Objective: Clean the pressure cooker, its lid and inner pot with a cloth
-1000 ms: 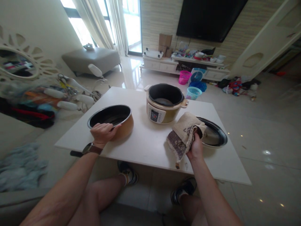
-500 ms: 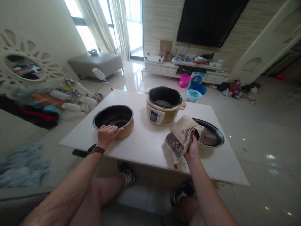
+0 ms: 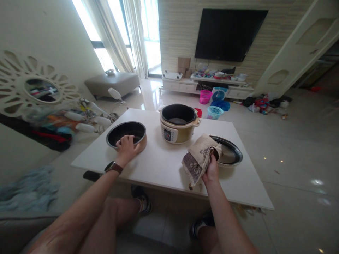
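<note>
On the white table (image 3: 164, 165) my left hand (image 3: 126, 149) grips the near rim of a gold inner pot (image 3: 127, 134) with a dark inside, its fingers curled over the edge. A patterned beige and brown cloth (image 3: 199, 158) is bunched in my right hand (image 3: 211, 168). Just right of the cloth a round metal lid (image 3: 229, 155) lies flat on the table. The gold electric cooker (image 3: 178, 123) stands open behind, between the pot and the lid.
My knees and shoes show below the table's near edge. A mirror and a pile of things sit at the left, a grey ottoman (image 3: 112, 83) behind. Coloured baskets (image 3: 213, 112), a low TV cabinet (image 3: 209, 84) and a wall TV are at the back.
The view has tilted up and pulled back, so the table looks smaller. My left hand has slid further over the pot's rim. My right hand still holds the cloth.
</note>
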Motion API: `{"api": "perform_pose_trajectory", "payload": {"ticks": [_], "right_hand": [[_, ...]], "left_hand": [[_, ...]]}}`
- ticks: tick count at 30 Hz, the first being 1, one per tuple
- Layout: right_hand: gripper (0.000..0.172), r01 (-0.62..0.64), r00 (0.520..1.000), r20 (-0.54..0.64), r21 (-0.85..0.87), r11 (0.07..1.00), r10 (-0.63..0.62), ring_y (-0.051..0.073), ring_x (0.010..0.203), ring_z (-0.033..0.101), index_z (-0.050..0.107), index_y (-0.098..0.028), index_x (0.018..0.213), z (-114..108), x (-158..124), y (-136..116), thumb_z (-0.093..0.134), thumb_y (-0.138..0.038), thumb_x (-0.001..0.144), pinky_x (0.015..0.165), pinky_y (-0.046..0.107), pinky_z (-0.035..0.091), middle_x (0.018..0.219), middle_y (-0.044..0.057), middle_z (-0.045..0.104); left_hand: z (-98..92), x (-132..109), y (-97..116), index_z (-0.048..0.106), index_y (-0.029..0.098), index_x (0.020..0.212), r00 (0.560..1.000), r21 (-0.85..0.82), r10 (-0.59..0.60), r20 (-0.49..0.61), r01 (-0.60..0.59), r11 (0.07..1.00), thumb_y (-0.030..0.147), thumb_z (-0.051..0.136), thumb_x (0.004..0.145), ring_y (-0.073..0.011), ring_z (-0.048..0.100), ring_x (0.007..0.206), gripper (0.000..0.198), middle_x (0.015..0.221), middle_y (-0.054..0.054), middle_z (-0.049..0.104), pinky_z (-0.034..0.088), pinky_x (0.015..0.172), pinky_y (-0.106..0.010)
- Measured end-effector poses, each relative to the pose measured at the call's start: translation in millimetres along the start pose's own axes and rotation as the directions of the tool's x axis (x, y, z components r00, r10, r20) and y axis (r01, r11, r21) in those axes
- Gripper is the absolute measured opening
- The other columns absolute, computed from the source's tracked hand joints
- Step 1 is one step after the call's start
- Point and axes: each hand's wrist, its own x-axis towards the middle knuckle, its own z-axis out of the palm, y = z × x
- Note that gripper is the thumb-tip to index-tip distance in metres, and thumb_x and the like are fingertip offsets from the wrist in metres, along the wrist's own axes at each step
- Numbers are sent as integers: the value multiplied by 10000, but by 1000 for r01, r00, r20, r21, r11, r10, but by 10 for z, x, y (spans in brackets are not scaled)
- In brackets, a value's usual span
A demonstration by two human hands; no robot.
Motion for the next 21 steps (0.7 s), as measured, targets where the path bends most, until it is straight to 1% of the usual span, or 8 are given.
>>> {"api": "perform_pose_trajectory", "payload": {"ticks": [3, 5, 7, 8, 10, 13, 16, 21], "right_hand": [[377, -63, 998, -27, 67, 996, 65, 172, 965, 790, 738, -196, 1214, -3, -25, -76, 688, -432, 924, 888, 306, 659, 1072, 17, 832], [377, -92, 995, -21, 96, 991, 95, 177, 978, 792, 740, -196, 1212, -7, -26, -135, 685, -443, 931, 931, 323, 655, 1063, 18, 834], [368, -100, 995, -20, 110, 989, 103, 176, 985, 794, 742, -199, 1201, -18, -17, -200, 672, -451, 941, 975, 336, 645, 1045, 14, 835], [362, -100, 995, -15, 117, 988, 103, 176, 989, 794, 743, -202, 1196, -25, -11, -237, 658, -453, 949, 995, 343, 639, 1044, 12, 835], [356, -101, 995, -4, 134, 986, 102, 179, 994, 796, 747, -205, 1183, -41, -4, -313, 618, -459, 969, 1028, 362, 628, 1041, 13, 837], [359, -104, 995, 12, 173, 979, 103, 196, 1022, 797, 755, -203, 1154, -51, -16, -433, 576, -464, 985, 1069, 397, 610, 1015, 22, 839], [359, -112, 994, 6, 202, 973, 113, 204, 1028, 796, 759, -205, 1123, -30, -44, -547, 544, -464, 997, 1090, 414, 599, 988, 27, 840], [370, -156, 987, -3, 252, 955, 162, 193, 967, 798, 765, -206, 1110, 54, -71, -696, 509, -457, 1017, 1098, 412, 594, 982, 20, 842]], "left_hand": [[-212, 292, 505, 524, 162, 1417, 988, -124, 150, -25, -152, 980, 323, 644, 891, -382, 456, 1456, 563, 1513, -226, 554, 257, 1221, -544], [-333, 569, 876, 505, 185, 1455, 962, -188, 274, -23, -273, 944, 313, 673, 881, -351, 457, 1481, 612, 1549, -191, 553, 223, 1260, -520], [-396, 868, 1228, 502, 176, 1485, 913, -220, 407, 24, -392, 893, 307, 716, 847, -340, 449, 1505, 686, 1567, -183, 550, 170, 1299, -499], [-403, 1010, 1383, 507, 166, 1493, 890, -225, 451, 64, -427, 876, 304, 748, 815, -343, 452, 1506, 732, 1573, -185, 546, 164, 1307, -487], [-374, 1255, 1635, 557, 147, 1465, 846, -213, 507, 164, -472, 856, 287, 807, 738, -357, 492, 1466, 781, 1511, -183, 598, 162, 1312, -494], [-273, 1500, 1856, 686, 157, 1334, 799, -155, 538, 268, -515, 843, 314, 832, 707, -360, 566, 1365, 663, 1354, -162, 699, 158, 1307, -529], [-162, 1630, 1942, 773, 184, 1207, 761, -95, 548, 348, -553, 828, 323, 857, 657, -372, 573, 1349, 574, 1280, -147, 741, 187, 1291, -541], [-41, 1759, 1993, 759, 242, 1280, 689, 4, 510, 515, -597, 803, 322, 898, 559, -365, 623, 1326, 739, 1316, -119, 765, 284, 1249, -522]]}}
